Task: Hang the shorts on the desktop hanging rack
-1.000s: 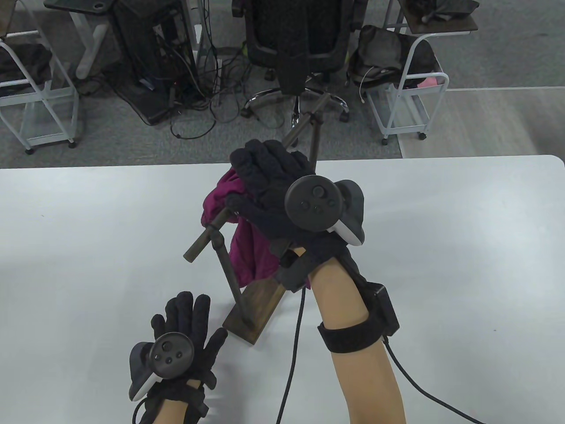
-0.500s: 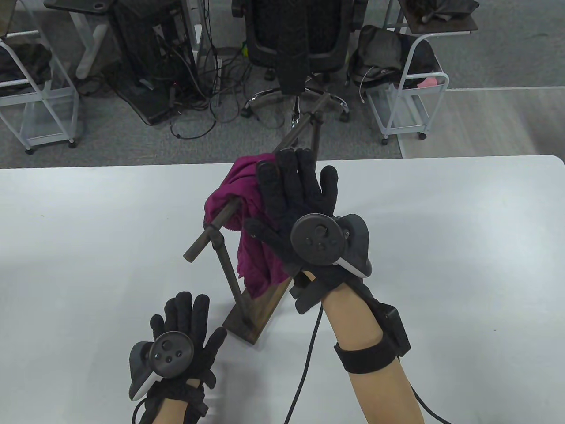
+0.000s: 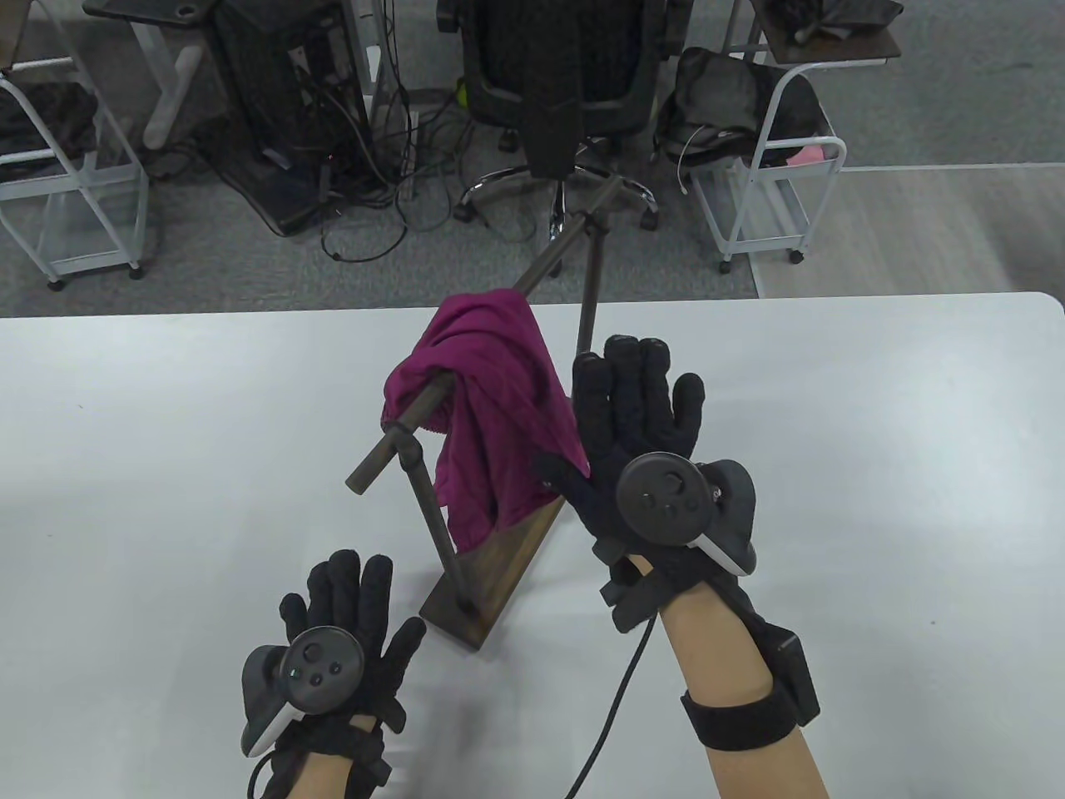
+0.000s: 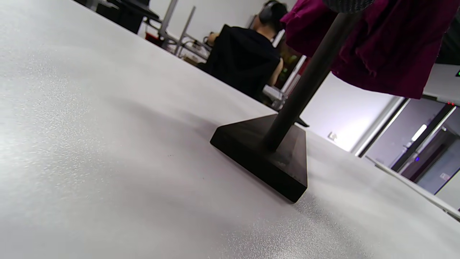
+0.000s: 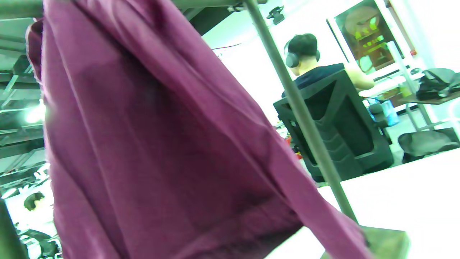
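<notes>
White and bare around the work, the surface (image 3: 166,466) is carrying the dark wooden rack (image 3: 466,595) at the centre of the table view, and the right hand (image 3: 641,449), which a second ago was closed over the cloth on the bar, is now pulling back toward the lower right with fingers spread and holding nothing. That release is suggesting the hanging is done, since the magenta shorts (image 3: 491,416) are draping bunched and creased over the bar, unevenly on both sides, while the left hand (image 3: 349,632) is resting flat, fingers splayed, at lower left.
</notes>
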Tool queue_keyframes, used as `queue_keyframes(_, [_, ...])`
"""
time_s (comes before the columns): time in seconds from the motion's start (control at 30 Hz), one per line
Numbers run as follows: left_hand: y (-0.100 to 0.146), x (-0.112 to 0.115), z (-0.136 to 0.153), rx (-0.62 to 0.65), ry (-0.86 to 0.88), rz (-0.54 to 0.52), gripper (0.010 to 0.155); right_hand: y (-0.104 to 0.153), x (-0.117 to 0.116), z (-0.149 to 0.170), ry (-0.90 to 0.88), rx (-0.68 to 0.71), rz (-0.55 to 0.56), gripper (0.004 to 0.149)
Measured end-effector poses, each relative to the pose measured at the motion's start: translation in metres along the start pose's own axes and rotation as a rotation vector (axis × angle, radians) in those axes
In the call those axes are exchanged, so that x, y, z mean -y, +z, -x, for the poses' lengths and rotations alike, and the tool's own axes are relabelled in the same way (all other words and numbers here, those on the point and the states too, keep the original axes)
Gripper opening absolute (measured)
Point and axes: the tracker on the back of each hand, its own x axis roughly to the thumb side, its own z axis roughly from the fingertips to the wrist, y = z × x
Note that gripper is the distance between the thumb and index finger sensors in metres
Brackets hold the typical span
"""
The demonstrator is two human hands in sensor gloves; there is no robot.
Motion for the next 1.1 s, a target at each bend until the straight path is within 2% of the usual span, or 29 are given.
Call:
queue_keyframes(0.5, [-0.001,-0.002,0.001,-0.019,0.008,0.004,0.079,0.059,0.001,0.089,-0.087,-0.231,-0.055,0.079])
queue_keyframes(0.73, [-0.002,-0.002,0.001,-0.027,0.005,0.011,0.079,0.085,-0.001,0.112,-0.095,-0.288,-0.096,0.077])
queue_keyframes(1.1, [-0.002,-0.002,0.002,-0.042,0.004,0.010,0.079,0.125,-0.024,0.137,-0.070,-0.356,-0.213,0.077])
